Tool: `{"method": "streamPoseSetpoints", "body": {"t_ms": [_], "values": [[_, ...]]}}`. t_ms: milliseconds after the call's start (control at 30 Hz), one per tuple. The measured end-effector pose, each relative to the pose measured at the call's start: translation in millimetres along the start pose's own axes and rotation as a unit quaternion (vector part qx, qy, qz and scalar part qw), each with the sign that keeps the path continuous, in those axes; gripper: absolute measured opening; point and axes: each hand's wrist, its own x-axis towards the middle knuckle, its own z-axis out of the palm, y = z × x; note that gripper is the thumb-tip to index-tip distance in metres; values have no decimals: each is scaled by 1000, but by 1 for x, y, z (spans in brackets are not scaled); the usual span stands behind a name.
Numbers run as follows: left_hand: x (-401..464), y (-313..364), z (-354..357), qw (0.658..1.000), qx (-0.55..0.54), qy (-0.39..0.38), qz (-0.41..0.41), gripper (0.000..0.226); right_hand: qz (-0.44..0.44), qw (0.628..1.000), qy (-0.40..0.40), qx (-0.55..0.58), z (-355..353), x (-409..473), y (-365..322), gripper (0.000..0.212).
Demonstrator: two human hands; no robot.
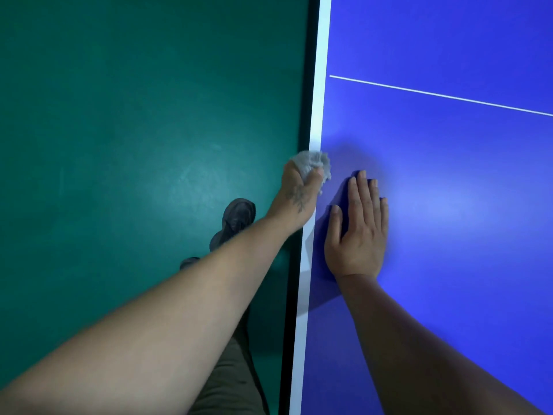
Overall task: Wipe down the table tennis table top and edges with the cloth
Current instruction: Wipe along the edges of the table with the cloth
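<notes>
The blue table tennis table [449, 175] fills the right half of the view, with a white stripe along its left edge [317, 100]. My left hand [299, 193] grips a bunched pale grey cloth [314, 163] and holds it against that white edge, wrapped over the rim. My right hand [357, 229] lies flat on the blue top just right of the edge, fingers straight and together, a little nearer to me than the cloth.
A thin white line [443, 95] crosses the blue top farther away. Left of the table lies green floor [134, 145]. My grey shoe [236, 220] and trouser leg [230, 378] show below my left forearm.
</notes>
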Motion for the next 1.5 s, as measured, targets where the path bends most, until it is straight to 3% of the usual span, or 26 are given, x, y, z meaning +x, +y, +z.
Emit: {"method": "streamPoseSetpoints", "body": {"t_ms": [33,133,267,467,600,767,867,933,1000,1100,1200,1367,1500], "values": [[-11,-9,3,1000,-12,-9,-16,15,0,1000,0,-1,0,0,0,58],[-46,-16,0,996,19,-35,-76,37,-1,1000,-2,-2,0,0,1,58],[-46,-23,1,993,38,-38,-106,30,-2,1000,-4,-8,0,0,0,58],[34,24,-2,1000,6,-4,-16,14,-9,1000,1,-11,0,0,0,56],[65,65,-6,998,56,19,-27,34,-4,1000,-10,-15,-1,0,-1,57],[42,43,-5,999,22,25,0,17,-3,1000,-6,-19,-2,2,-3,55],[-7,9,-3,996,48,-13,-76,31,-5,1000,-9,-30,-3,1,-6,55],[-34,-1,0,984,92,-26,-148,53,-3,999,-15,-32,-4,3,-6,55],[-32,-1,4,982,79,-13,-174,53,7,999,-20,-26,-4,7,-7,55],[11,30,0,992,32,3,-125,26,24,999,-20,-17,-8,7,-11,54],[84,61,-10,1000,18,1,7,22,48,999,-4,-8,-7,26,-17,50],[189,135,-27,998,52,18,-6,23,27,998,53,21,2,146,-34,43],[197,150,-28,999,36,27,-4,17,0,995,96,34,16,251,-45,43]]}}
